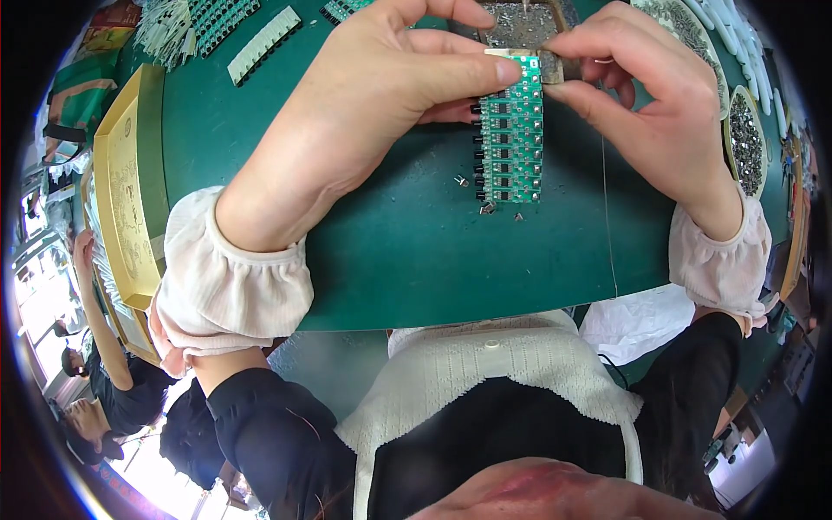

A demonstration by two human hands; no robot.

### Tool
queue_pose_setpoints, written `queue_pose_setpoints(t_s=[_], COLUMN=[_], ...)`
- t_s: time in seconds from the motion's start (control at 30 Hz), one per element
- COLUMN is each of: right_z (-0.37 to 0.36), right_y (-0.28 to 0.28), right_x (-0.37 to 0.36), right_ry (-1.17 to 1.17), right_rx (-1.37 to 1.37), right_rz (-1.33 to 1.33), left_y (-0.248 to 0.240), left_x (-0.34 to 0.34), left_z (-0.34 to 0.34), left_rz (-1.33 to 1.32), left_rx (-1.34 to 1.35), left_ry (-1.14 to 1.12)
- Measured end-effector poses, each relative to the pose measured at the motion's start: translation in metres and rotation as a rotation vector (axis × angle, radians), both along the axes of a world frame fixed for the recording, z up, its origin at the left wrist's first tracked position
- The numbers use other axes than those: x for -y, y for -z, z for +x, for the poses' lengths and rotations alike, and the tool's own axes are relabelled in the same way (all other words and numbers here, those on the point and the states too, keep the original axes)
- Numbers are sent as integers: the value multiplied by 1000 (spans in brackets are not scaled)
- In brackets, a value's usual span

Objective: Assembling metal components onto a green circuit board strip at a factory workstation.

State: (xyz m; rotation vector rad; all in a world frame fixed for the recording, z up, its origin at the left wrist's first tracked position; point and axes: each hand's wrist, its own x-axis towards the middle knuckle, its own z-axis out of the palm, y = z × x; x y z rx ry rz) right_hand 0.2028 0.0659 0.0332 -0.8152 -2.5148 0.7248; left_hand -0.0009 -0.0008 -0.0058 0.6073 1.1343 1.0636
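Observation:
A strip of joined green circuit boards point(513, 156) stands out over the table, with black parts along its left edge and silver metal parts along its right. My left hand point(381, 82) grips its far end, thumb pressed on top. At the strip's far right corner my right hand point(646, 91) has thumb and index finger curled close together; what they pinch is too small to make out. Just beyond the strip is a metal tray point(520, 28) of small grey bits, partly hidden by my hands. Small loose metal parts point(487, 209) lie by the strip's near end.
More circuit board strips point(264, 45) lie at the far left, near a bundle of white pieces point(165, 30). A gold box point(130, 191) stands at left. On the right are a dish of metal parts point(747, 143) and a thin wire point(607, 217). Other people sit beyond the left edge.

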Motion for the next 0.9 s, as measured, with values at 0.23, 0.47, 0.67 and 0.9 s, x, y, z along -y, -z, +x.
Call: queue_pose_setpoints(t_s=[0.23, 0.47, 0.67, 0.9], right_z=[8, 15, 5, -3], right_y=[12, 5, 15, 14], right_x=[-34, -41, -31, -19], right_ry=[49, 61, -27, 15], right_rx=[-135, -63, -72, 261], right_rz=[-800, -871, -360, 276], left_y=[4, 1, -7, -10], left_x=[0, -1, -4, -5], left_z=[0, 1, 2, 5], left_rz=[136, 195, 227, 240], left_rx=[-32, -3, -30, 23], left_ry=[-27, -100, -107, -123])
